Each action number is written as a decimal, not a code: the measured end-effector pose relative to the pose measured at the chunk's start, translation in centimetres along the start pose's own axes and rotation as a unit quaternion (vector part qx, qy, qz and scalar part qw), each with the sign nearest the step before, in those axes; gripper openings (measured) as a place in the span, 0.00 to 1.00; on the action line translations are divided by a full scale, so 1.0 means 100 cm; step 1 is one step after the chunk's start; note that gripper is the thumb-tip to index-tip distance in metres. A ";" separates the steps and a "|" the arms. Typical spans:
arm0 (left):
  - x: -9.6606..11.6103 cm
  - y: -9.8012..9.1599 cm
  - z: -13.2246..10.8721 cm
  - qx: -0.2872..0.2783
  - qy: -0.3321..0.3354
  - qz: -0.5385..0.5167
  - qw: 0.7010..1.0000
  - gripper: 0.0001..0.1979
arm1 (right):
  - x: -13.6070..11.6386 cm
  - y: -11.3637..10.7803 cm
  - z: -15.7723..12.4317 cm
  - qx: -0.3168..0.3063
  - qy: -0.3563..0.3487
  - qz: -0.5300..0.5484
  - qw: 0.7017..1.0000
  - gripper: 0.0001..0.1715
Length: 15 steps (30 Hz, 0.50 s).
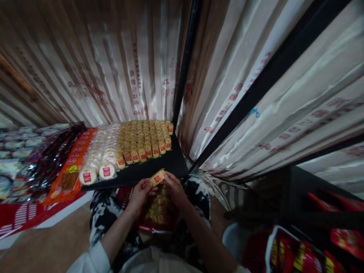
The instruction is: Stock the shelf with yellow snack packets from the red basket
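Observation:
Between my two hands is a small yellow wrapped snack cake (pixel 157 178) with a red and white label. My left hand (pixel 141 194) pinches its left end, and my right hand (pixel 174 186) grips its right end. Below them, between my knees, a red container (pixel 145 228) holds a heap of similar yellow packets (pixel 158 207). Just beyond my hands, rows of the same yellow packets (pixel 142 142) stand on a black shelf (pixel 159 163). The front ones show red labels.
Left of the rows lie round white packaged crackers (pixel 88 175), an orange snack bag (pixel 69 167) and dark shiny packets (pixel 54 155). Pleated printed curtains (pixel 136 68) hang behind, with black posts (pixel 186 57). Red packages (pixel 301 254) sit at lower right, near a pale bucket (pixel 233 239).

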State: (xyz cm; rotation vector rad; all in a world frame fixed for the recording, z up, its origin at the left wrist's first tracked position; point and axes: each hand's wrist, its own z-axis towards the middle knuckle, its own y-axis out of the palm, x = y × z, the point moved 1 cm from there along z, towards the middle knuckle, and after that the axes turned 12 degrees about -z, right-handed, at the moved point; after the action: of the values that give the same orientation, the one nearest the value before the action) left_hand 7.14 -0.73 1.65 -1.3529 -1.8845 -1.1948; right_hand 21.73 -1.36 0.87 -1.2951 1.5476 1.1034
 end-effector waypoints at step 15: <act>0.040 0.062 0.060 -0.024 0.177 0.241 0.954 0.20 | -0.018 -0.026 0.065 0.197 -0.161 -0.173 0.952 0.29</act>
State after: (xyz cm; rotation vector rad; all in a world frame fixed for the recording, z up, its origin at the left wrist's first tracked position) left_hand 11.95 7.06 4.26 -1.4058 -1.1928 -1.1366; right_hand 24.85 5.09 0.41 -1.0038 1.1659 0.6953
